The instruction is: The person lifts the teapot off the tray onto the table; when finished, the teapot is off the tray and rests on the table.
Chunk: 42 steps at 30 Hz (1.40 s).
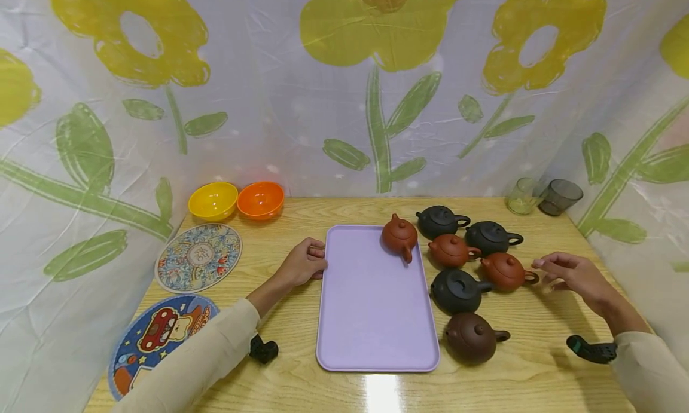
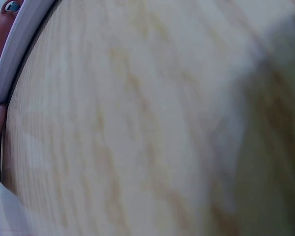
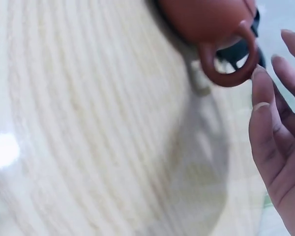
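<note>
A lilac tray (image 1: 371,317) lies on the wooden table, with one red-brown teapot (image 1: 399,236) at its far right corner. My left hand (image 1: 304,263) rests at the tray's left rim (image 2: 19,54), fingers curled against the edge. Several teapots stand right of the tray: two dark grey ones (image 1: 441,221) (image 1: 491,237), two red-brown ones (image 1: 451,250) (image 1: 506,272), a lidless dark one (image 1: 459,290) and a brown one (image 1: 472,336). My right hand (image 1: 565,271) hovers open just right of the red-brown teapot's handle (image 3: 231,64), fingers (image 3: 265,123) spread, holding nothing.
A yellow bowl (image 1: 213,200) and an orange bowl (image 1: 261,199) sit at the back left. Two round patterned mats (image 1: 198,257) (image 1: 156,335) lie along the left edge. Two glasses (image 1: 523,196) (image 1: 560,196) stand at the back right. A flowered curtain surrounds the table.
</note>
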Motion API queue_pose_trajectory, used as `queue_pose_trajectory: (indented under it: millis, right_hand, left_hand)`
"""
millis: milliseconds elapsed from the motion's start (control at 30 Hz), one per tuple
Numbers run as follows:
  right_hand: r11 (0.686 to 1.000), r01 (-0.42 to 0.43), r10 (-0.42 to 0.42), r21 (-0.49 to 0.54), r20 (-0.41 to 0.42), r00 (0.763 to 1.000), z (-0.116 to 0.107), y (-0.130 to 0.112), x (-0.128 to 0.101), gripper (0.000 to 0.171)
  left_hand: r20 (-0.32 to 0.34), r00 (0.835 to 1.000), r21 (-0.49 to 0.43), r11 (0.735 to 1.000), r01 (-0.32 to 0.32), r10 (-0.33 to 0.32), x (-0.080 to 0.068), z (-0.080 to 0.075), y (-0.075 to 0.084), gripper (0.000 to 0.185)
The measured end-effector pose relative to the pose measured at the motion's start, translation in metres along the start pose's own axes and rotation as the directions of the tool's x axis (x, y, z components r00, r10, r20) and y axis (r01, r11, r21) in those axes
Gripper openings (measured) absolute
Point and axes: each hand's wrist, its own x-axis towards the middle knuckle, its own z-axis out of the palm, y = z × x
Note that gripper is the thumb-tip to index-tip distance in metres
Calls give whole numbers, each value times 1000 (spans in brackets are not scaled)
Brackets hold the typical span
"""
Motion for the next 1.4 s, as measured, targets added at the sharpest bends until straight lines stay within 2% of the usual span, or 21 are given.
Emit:
queue_pose_trajectory:
  millis: [133,267,467,733,833,1100,1400]
  right_hand:
    - [999,21,-22,-32,-22,1000,-2,-13,0,26]
    - [997,28,-29,-75,-14,999,4,-39,3,29]
    - [993,52,-49,-103,33,998,29,-85,13,37]
    - [994,21,-11,-107,94,996,70,-134,37,43]
    - [994,35,-23,-101,119,993,83,-145,47,43]
    - [994,-10,30,-106,195,980,111,-161,76,51]
    - [990,-46,83,-131,289,954,133,-170,98,71]
  left_hand:
    - [-1,1000,-4,1000,0,0,0,0,1,45]
    - [-3,1000,-8,1000,0,0,1,0,1,45]
    - [-4,1000,-3,1000,3,-3,0,0,1,45]
    - [-1,1000,-7,1000,10,-10,0,1,2,46]
    - [-3,1000,-5,1000,10,-10,0,0,1,46]
    - [0,1000,3,1000,12,-12,1,0,1,46]
    - [5,1000,-2,1000,13,-13,0,-1,2,46]
